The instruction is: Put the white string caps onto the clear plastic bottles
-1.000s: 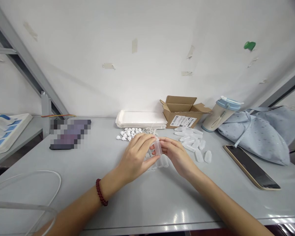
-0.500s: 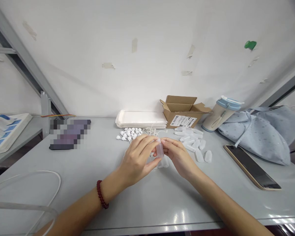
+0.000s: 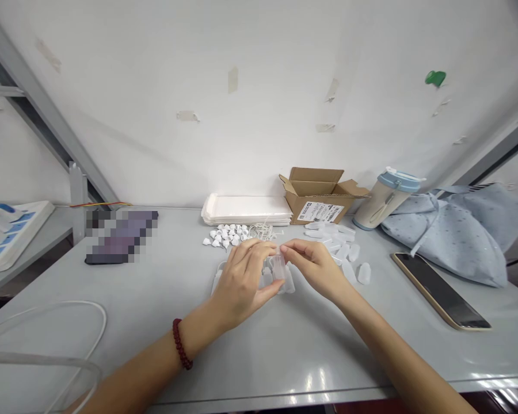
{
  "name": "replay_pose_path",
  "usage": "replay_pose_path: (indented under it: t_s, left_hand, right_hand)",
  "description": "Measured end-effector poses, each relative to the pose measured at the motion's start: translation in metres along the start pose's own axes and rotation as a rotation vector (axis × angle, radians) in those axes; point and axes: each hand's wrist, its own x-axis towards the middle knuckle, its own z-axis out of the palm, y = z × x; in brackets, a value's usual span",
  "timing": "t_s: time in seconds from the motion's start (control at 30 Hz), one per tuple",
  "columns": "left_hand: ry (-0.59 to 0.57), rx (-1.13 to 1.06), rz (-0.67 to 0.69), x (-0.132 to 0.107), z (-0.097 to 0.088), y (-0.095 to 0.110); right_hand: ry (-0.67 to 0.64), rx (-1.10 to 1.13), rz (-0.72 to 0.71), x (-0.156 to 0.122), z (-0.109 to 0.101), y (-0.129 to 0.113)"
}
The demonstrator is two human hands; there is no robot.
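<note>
My left hand (image 3: 246,279) holds a small translucent plastic bottle (image 3: 278,268) upright between thumb and fingers. My right hand (image 3: 315,265) pinches at the bottle's top end; whether cap or cord is in its fingertips is hidden. Several similar translucent pieces lie on the table just behind and below the held one, partly covered by my left hand. More translucent plastic pieces (image 3: 364,273) are scattered beyond my right hand. A heap of small white caps (image 3: 228,233) and a tangle of white cords (image 3: 263,231) lie behind my left hand.
At the wall sit a stack of white flat packs (image 3: 250,208) and an open cardboard box (image 3: 319,207). Right of them are a tumbler (image 3: 384,201), a blue cloth bag (image 3: 449,241) and a phone (image 3: 440,290). A blurred dark object (image 3: 121,236) and a white cable (image 3: 103,322) lie left.
The bottle has come down slightly and my right fingers have shifted a little at its top. More of the pieces under my left hand show. The view has moved slightly.
</note>
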Motion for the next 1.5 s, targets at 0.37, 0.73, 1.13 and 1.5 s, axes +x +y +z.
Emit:
replay_pose_path:
  t_s: [0.37,0.73,1.13,1.5]
  left_hand:
    - [-0.078,-0.006,-0.022,-0.004,0.005,0.001]
    - [-0.092,0.044,-0.193,-0.002,0.006,-0.003]
    - [-0.218,0.017,-0.269,-0.004,0.007,0.001]
    - [-0.447,0.079,-0.14,-0.008,0.008,0.004]
  right_hand:
    - [-0.074,-0.044,0.038,0.002,-0.004,0.003]
    - [-0.169,-0.255,0.296,0.017,-0.027,0.025]
    - [-0.297,-0.308,0.451,0.017,-0.021,0.028]
    - [-0.282,-0.288,0.392,0.017,-0.024,0.03]
